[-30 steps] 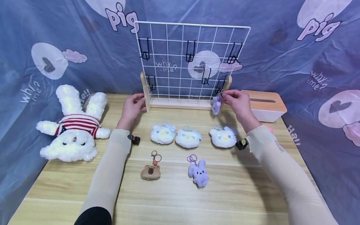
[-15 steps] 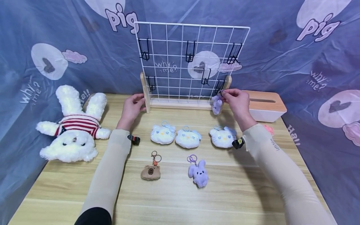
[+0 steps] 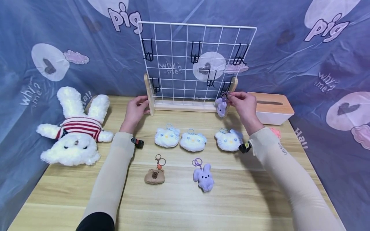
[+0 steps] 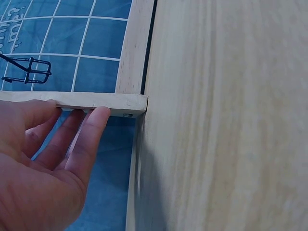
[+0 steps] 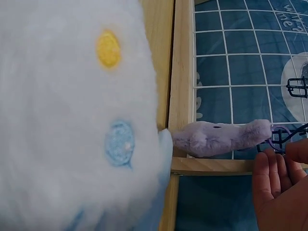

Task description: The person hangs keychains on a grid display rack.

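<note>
Our left hand [image 3: 136, 110], fingers straight, likely steadies the rack [image 3: 185, 107] at nine o'clock; our right hand [image 3: 245, 105] pinches the purple keychain [image 3: 221, 107] by the four-o'clock hook [image 3: 226, 87].

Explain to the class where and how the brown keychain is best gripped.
Probably pinch the brown keychain's plush head by its left and right edges, coming from above. It lies face up and apart from its neighbours, so both edges look reachable. Its orange bead sits on the far side, toward the rack, clear of that grip.
</note>
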Demonstrator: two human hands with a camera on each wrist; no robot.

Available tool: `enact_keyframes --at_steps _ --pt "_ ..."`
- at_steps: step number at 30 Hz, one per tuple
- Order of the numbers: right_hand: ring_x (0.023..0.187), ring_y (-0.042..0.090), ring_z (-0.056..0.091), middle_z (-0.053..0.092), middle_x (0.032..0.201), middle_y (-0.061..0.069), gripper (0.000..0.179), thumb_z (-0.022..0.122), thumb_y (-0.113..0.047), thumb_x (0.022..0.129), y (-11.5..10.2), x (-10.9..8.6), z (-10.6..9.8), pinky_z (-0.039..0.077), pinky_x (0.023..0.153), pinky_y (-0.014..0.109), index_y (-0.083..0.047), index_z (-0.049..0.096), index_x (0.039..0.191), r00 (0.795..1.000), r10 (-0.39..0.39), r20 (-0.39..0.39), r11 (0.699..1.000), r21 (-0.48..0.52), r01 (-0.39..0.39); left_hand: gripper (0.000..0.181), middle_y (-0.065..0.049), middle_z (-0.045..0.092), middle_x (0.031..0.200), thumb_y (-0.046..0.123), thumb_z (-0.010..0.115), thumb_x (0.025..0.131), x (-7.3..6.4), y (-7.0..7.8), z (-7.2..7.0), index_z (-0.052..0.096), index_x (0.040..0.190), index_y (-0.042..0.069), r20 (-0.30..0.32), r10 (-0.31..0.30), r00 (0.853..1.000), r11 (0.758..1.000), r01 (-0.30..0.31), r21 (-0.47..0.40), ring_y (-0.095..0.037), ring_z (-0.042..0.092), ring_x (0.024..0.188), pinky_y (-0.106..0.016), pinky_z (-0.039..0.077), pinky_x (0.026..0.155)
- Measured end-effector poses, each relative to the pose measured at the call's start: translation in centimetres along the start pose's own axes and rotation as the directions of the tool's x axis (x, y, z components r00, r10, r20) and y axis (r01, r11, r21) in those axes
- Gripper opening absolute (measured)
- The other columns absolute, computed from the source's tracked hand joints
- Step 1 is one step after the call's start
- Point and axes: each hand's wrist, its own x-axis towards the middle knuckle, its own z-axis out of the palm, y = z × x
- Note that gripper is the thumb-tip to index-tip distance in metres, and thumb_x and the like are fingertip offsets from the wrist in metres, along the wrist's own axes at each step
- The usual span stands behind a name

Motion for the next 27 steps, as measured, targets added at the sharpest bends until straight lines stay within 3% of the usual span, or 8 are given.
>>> enact_keyframes --at_steps 7,18,27 --pt "0.079 0.004 0.077 0.078 0.090 -0.011 0.022 0.080 -0.003 0.102 0.0 -0.4 -0.1 0.071 0.083 0.017 0.006 0.079 0.122 1.000 -0.009 -0.001 0.999 0.045 0.010 0.039 -0.025 0.066 0.146 0.017 0.063 0.116 0.1 0.0 0.0 0.066 0.152 0.003 -0.004 -0.005 1.000 1.000 0.005 -0.003 -0.021 0.072 0.117 -0.028 0.073 0.097" --pt "0.085 0.003 0.078 0.076 0.093 -0.013 0.032 0.080 -0.009 0.104 -0.5 -1.3 -0.8 0.070 0.086 0.015 0.008 0.075 0.131 0.999 -0.021 0.030 1.000 -0.006 0.021 0.040 -0.026 0.066 0.148 0.017 0.063 0.116 0.1 0.0 -0.1 0.065 0.153 0.002 0.007 -0.007 1.000 1.000 0.007 -0.005 -0.026 0.071 0.122 -0.031 0.073 0.100" --pt "0.086 0.001 0.076 0.076 0.094 -0.011 0.040 0.080 -0.008 0.103 -1.0 -2.4 -1.7 0.069 0.086 0.012 0.013 0.071 0.135 0.997 -0.031 0.071 0.999 0.032 0.028 0.039 -0.025 0.066 0.147 0.017 0.062 0.116 0.1 -0.1 0.0 0.066 0.153 0.004 -0.002 -0.012 1.000 1.000 0.012 0.000 -0.019 0.072 0.117 -0.027 0.073 0.097"
